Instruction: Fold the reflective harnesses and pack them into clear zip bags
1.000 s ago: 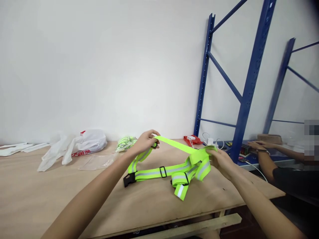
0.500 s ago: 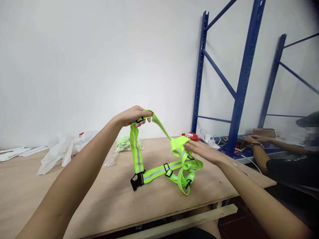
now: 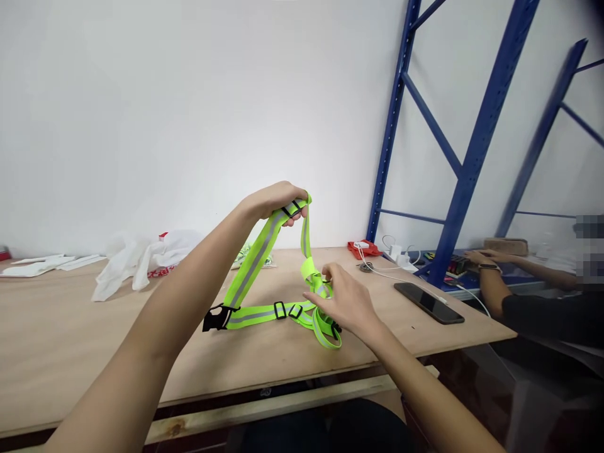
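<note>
A neon-green reflective strap harness with a silver stripe is partly lifted off the table. My left hand pinches the strap at its raised top, next to a black slider. From there one length slopes down left to a black side-release buckle close to the tabletop, and another drops to the bunched part. Beside that tangled bunch is my right hand, thumb and fingers apart around some loops; whether it touches them is unclear. Another black slider sits on the lower strap.
On the wooden table are white plastic bags, a bagged green bundle behind my left arm, a red item, cables and a black phone. A blue rack upright and a co-worker's hands are at right.
My left hand has risen and moved right with the strap, and the buckle has shifted left. My right hand has come nearer, its fingers now bent and apart. The view has turned slightly.
</note>
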{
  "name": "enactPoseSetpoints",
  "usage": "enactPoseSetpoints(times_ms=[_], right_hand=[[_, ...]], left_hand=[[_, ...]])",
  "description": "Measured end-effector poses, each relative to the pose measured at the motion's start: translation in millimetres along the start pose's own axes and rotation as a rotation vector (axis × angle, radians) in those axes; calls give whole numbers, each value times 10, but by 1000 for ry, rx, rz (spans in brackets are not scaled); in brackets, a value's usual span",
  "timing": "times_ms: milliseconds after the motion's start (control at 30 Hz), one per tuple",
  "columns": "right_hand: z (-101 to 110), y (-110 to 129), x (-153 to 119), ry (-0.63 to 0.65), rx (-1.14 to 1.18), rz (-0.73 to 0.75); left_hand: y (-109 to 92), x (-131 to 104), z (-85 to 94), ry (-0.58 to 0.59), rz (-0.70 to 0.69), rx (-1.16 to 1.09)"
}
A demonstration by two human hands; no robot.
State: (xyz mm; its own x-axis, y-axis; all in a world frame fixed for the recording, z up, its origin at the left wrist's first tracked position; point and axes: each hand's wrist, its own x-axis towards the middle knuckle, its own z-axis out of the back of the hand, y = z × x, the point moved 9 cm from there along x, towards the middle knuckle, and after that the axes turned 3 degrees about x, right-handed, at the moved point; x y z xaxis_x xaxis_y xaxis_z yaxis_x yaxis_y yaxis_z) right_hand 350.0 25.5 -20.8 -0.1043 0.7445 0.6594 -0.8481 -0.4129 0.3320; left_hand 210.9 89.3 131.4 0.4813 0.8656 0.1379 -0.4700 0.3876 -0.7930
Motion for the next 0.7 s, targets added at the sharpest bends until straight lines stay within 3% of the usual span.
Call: enactPoseSetpoints(times_ms=[100, 233, 367, 467, 567, 700], right_hand=[[-224, -114, 88, 52, 66, -51], [-440, -554, 270, 204, 538, -149], [-244, -850, 377, 271, 754, -181], [-19, -995, 445, 265, 1044, -285], [136, -995, 515, 316, 1235, -335], [235, -853, 584, 468, 1150, -294]], left_hand=[[-165, -94, -89, -2, -89, -5], [-292, -207, -4, -56, -164, 12], [-245, -215, 247, -111, -190, 43], [-124, -166, 444, -134, -187, 75], [32, -107, 641, -181, -158, 91], [165, -112, 868, -283, -124, 99]])
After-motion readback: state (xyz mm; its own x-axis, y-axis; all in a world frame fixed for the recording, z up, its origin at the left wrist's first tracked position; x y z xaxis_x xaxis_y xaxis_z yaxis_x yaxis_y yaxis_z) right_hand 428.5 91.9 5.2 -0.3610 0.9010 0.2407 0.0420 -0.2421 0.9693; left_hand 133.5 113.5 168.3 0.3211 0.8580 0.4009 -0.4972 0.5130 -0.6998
